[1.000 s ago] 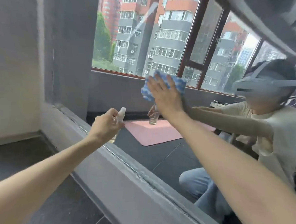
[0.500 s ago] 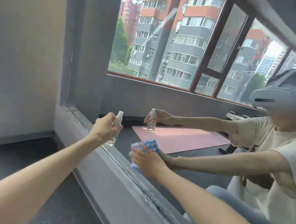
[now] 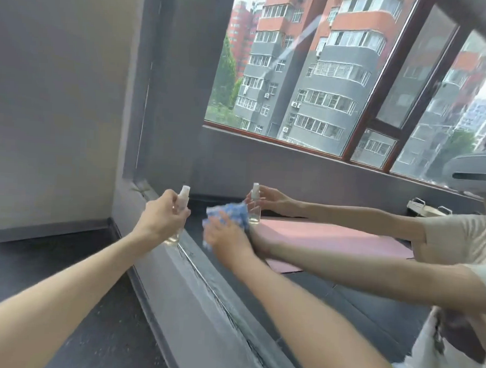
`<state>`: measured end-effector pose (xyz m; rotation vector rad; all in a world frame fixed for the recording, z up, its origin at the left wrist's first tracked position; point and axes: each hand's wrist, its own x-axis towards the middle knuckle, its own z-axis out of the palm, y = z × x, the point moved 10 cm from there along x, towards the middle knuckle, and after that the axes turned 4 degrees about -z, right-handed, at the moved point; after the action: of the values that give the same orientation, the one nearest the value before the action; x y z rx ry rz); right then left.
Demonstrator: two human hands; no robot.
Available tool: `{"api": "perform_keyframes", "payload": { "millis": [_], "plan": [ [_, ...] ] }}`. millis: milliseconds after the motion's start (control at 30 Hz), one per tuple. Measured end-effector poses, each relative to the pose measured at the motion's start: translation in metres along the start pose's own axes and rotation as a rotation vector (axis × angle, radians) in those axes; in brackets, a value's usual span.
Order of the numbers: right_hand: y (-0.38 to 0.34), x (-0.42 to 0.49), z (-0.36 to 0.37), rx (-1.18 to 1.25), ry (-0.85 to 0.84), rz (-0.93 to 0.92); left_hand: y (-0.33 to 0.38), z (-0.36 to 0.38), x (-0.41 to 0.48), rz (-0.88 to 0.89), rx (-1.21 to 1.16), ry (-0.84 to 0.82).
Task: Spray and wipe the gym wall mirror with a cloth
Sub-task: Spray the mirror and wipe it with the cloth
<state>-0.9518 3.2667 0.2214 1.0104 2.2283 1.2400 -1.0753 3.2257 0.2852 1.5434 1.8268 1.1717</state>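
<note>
The wall mirror (image 3: 325,103) fills the right of the view and reflects windows, buildings and me. My left hand (image 3: 162,217) grips a small clear spray bottle (image 3: 182,200) with a white nozzle, held upright just in front of the mirror's lower left corner. My right hand (image 3: 226,235) presses a blue-and-white cloth (image 3: 231,215) flat against the glass low down, close to the frame. The hand covers much of the cloth, and its edges are blurred by motion.
A thick grey mirror frame (image 3: 201,308) runs diagonally along the bottom edge. A plain wall (image 3: 57,103) stands at the left above dark floor (image 3: 49,258). The reflection shows a pink mat (image 3: 331,242) on the floor.
My right hand has swept the cloth from high on the glass down to the bottom, then slightly left and up. The left hand keeps the bottle in about the same place.
</note>
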Motion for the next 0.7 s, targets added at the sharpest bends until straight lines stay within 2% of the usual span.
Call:
{"api": "perform_keyframes", "payload": {
  "millis": [67, 100, 133, 233, 267, 300, 367, 400, 433, 500, 533, 600, 700],
  "plan": [
    [-0.055, -0.028, 0.043, -0.058, -0.229, -0.19, -0.012, 0.002, 0.003, -0.011, 0.023, -0.019],
    [-0.069, -0.04, 0.051, -0.076, -0.309, -0.262, -0.016, 0.002, 0.004, -0.021, 0.031, -0.024],
    [-0.064, -0.041, 0.05, -0.067, -0.331, -0.26, -0.018, 0.002, 0.006, -0.027, 0.035, -0.029],
    [0.033, 0.002, -0.008, 0.099, -0.118, 0.07, -0.01, 0.001, 0.013, -0.024, 0.023, -0.023],
    [0.077, 0.009, -0.035, 0.065, -0.086, 0.192, -0.005, 0.001, 0.014, -0.018, 0.012, -0.01],
    [0.118, 0.018, -0.067, -0.017, 0.068, 0.303, 0.002, -0.001, 0.014, -0.007, -0.002, 0.009],
    [0.157, 0.02, -0.089, 0.005, 0.159, 0.457, 0.017, -0.001, 0.01, 0.019, -0.026, 0.028],
    [0.154, 0.015, -0.084, 0.038, 0.156, 0.483, 0.023, 0.0, 0.006, 0.034, -0.026, 0.015],
    [0.132, 0.011, -0.067, 0.098, 0.106, 0.42, 0.028, 0.003, 0.002, 0.05, -0.021, -0.008],
    [0.062, -0.013, -0.02, 0.024, -0.099, 0.17, 0.041, 0.005, -0.002, 0.102, 0.008, -0.052],
    [0.048, -0.025, -0.003, -0.007, -0.138, 0.107, 0.049, 0.002, -0.002, 0.128, 0.023, -0.064],
    [0.069, -0.039, -0.024, -0.016, -0.067, 0.13, 0.069, -0.007, -0.002, 0.156, 0.028, -0.061],
    [0.157, -0.058, -0.101, -0.044, 0.122, 0.319, 0.1, -0.024, -0.012, 0.162, -0.052, 0.011]
  ]
}}
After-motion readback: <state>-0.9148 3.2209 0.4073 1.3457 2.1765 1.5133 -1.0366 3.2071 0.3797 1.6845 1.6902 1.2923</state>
